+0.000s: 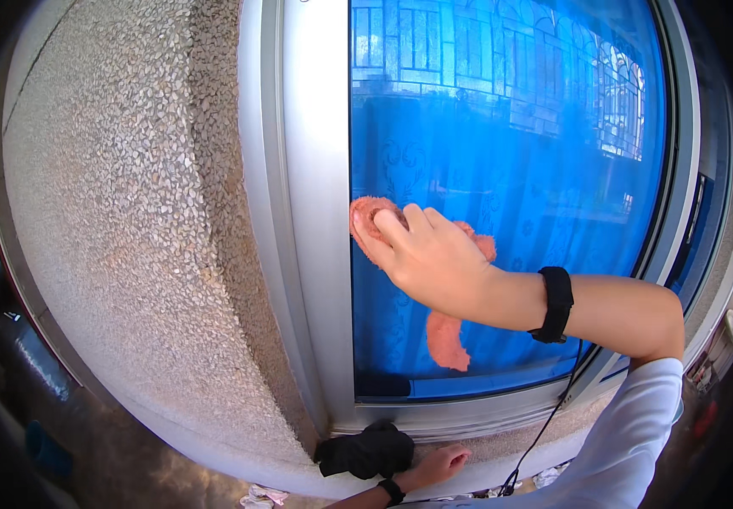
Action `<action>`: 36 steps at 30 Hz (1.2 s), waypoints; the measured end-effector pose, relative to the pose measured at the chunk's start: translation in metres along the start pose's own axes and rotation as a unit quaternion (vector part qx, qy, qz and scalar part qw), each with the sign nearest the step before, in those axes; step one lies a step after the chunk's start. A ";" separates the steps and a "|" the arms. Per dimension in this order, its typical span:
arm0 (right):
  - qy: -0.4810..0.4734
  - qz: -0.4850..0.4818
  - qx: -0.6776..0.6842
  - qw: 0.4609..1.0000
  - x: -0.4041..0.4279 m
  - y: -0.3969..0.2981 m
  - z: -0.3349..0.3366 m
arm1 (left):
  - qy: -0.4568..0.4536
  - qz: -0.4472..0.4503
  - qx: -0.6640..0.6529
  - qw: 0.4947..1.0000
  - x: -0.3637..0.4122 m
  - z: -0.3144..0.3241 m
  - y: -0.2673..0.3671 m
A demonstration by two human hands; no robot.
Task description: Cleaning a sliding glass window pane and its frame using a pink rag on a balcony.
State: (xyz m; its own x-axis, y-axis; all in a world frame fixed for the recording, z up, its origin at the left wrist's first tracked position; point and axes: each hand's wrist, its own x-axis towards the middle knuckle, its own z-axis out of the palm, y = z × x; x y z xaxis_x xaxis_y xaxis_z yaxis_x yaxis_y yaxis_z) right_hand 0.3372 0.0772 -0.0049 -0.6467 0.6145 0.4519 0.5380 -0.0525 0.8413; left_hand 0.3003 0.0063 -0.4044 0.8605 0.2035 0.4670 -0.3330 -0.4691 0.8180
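My right hand [436, 254] presses a bunched salmon-pink cloth [448, 340] against a blue window pane [532, 178], close to the left edge of the glass. Part of the cloth hangs below the hand. A black band circles the right forearm. Low in the view, my left hand [446, 461] rests at the window ledge, its fingers curled with nothing seen in them. Beside it on the ledge lies a bundled black cloth [366, 449]. A patterned curtain shows behind the glass, and grilles are reflected in it.
A silver metal frame [318, 210] borders the pane. To its left stands a pebble-textured wall [118, 191]. A thin black cable [544, 426] hangs near the right arm. A blue container [48, 448] stands on the floor at lower left.
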 end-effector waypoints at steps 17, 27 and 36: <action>0.107 0.038 -0.135 0.984 0.020 0.031 0.007 | -0.043 -0.031 -0.019 0.998 0.006 -0.006 0.012; -0.015 -0.196 0.048 0.979 -0.103 -0.143 0.060 | -0.042 -0.016 -0.026 0.999 0.001 0.001 -0.004; -0.139 -0.192 0.129 0.963 -0.110 -0.156 0.056 | -0.005 0.016 -0.013 1.000 0.004 0.006 -0.004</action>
State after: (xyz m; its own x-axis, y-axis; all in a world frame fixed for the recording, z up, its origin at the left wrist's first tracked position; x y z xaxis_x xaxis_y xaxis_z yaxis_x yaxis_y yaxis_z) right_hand 0.3548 0.0622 -0.2025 -0.6739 0.7388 -0.0047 0.4285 0.3959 0.8122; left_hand 0.3076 0.0037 -0.4076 0.8529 0.1808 0.4897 -0.3702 -0.4519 0.8116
